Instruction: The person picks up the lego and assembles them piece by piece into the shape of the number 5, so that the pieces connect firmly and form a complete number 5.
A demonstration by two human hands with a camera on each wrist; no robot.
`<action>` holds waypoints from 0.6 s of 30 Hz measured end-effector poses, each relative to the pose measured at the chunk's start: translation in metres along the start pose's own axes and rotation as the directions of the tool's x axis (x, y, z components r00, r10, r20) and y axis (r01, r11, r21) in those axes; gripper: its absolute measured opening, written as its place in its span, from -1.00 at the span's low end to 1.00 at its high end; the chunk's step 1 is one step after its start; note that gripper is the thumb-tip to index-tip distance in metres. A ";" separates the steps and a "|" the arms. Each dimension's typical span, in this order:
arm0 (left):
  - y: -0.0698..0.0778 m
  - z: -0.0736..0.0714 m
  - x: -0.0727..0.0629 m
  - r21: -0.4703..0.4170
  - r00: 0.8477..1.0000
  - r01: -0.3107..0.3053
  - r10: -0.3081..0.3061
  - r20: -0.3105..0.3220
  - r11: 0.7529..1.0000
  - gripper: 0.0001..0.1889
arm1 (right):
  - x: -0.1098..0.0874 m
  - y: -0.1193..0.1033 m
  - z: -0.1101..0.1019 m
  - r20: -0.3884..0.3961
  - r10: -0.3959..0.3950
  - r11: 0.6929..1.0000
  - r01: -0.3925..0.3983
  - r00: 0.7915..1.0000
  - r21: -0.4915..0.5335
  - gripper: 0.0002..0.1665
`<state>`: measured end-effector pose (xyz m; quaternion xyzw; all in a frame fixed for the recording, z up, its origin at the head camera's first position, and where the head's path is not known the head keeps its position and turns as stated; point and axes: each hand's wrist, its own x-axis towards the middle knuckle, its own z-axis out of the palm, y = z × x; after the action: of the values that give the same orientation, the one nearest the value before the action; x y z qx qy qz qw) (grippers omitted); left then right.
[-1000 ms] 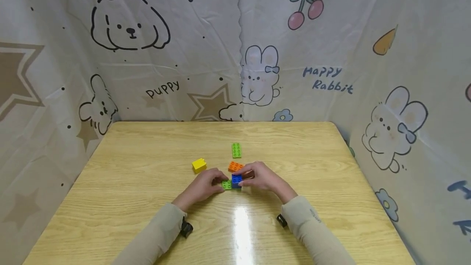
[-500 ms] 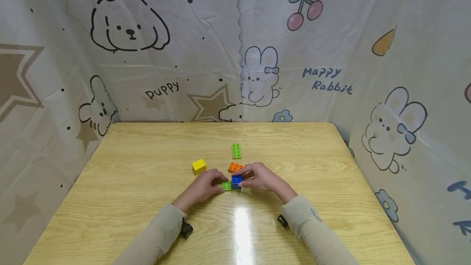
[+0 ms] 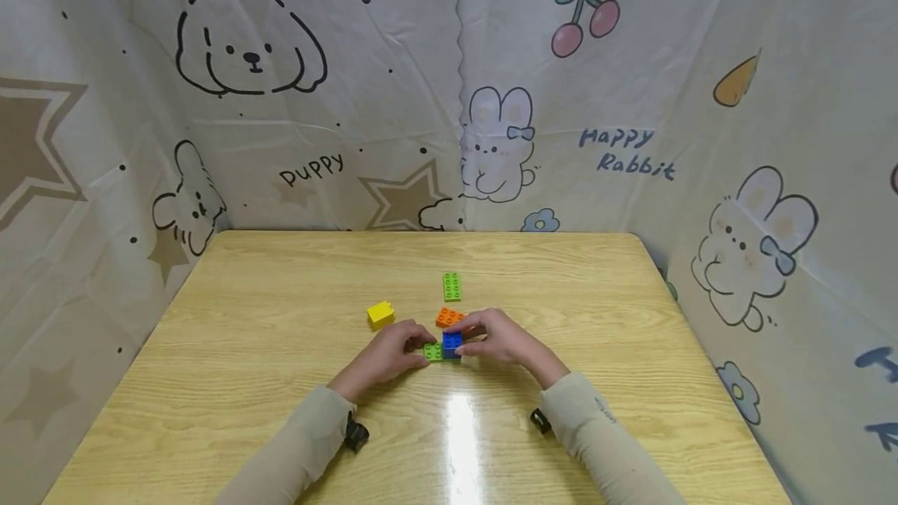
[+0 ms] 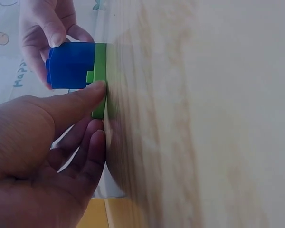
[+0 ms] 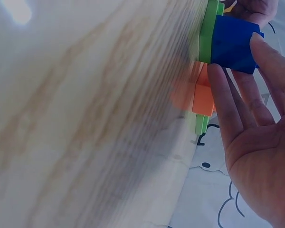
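Head view, blue brick: it sits just below the centre of the frame, on the thin green brick [image 3: 432, 352], whose studs show left of the blue brick [image 3: 452, 344].
Left hand: the left hand [image 3: 389, 351], left of centre, has its grip on the thin green brick's left end.
Right hand: the right hand [image 3: 501, 337], right of centre, grips the blue brick.
Other bricks: a yellow brick [image 3: 380, 315] lies at upper left of the left hand; an orange brick [image 3: 447, 318] is just above the blue brick, and a far green brick [image 3: 451, 287] above that.
Worktop: pale wood grain, the worktop [image 3: 245, 380] fills the lower half, with a printed cloth [image 3: 393, 22] behind.
Left wrist view, pinch: thumb and fingers hold the thin green brick at left of centre; the right hand reaches in at upper left.
Right wrist view, blue brick: upper right, between the right hand's thumb and fingers; orange brick below it.
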<state>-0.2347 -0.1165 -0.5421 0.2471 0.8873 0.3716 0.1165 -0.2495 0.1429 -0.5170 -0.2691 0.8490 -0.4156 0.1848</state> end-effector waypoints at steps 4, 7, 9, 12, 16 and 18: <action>0.001 0.001 -0.001 -0.002 1.000 0.006 -0.006 -0.009 1.000 -0.69 | -0.001 0.001 0.000 -0.001 -0.013 1.000 0.013 1.000 -0.005 -0.58; 0.002 0.002 -0.002 0.008 1.000 0.017 -0.017 -0.026 1.000 -0.69 | -0.001 0.000 0.000 -0.002 -0.007 1.000 0.007 1.000 0.005 -0.57; 0.004 0.003 -0.002 0.011 0.999 0.027 -0.027 -0.035 1.000 -0.69 | -0.002 0.000 0.000 -0.001 0.002 1.000 -0.002 1.000 0.010 -0.57; 0.005 0.004 -0.002 0.015 0.998 0.038 -0.037 -0.043 0.999 -0.69 | -0.002 -0.002 0.000 -0.003 0.011 1.000 -0.011 1.000 0.016 -0.57; 0.005 0.004 -0.002 0.010 0.998 0.032 -0.032 -0.049 0.999 -0.71 | -0.003 -0.002 0.001 -0.006 0.010 1.000 -0.010 1.000 0.018 -0.57; 0.004 0.004 -0.003 0.001 0.998 0.033 -0.033 -0.047 0.999 -0.72 | -0.003 -0.002 0.002 -0.005 0.008 1.000 -0.008 1.000 0.024 -0.56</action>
<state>-0.2294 -0.1129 -0.5420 0.2236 0.8942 0.3744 0.1016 -0.2456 0.1429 -0.5165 -0.2625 0.8453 -0.4259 0.1874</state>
